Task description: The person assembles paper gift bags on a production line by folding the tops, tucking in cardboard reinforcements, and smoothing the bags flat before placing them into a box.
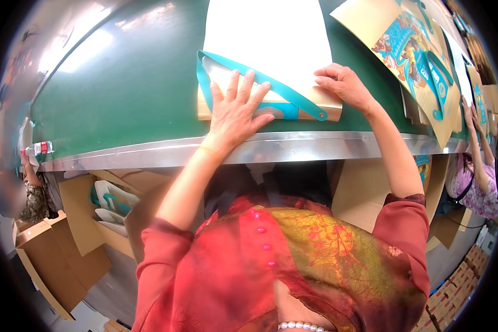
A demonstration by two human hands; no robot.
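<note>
The paper bag (pixel 271 61) lies flat on the green table (pixel 133 88), its teal handle (pixel 260 83) already on. The left hand (pixel 235 108) presses it down with fingers spread flat. The right hand (pixel 343 83) pinches the bag's edge, so I think pressing is not finished.

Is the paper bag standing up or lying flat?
Lying flat: the paper bag lies on the green table, pressed under the left hand.

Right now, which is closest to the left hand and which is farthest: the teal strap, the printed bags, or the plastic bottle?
From the left hand, in the head view:
1. Teal strap: right under the fingers, on the folded paper bag.
2. Printed bags: up on the right side of the green table.
3. Plastic bottle: far left, at the table's metal edge.
</note>
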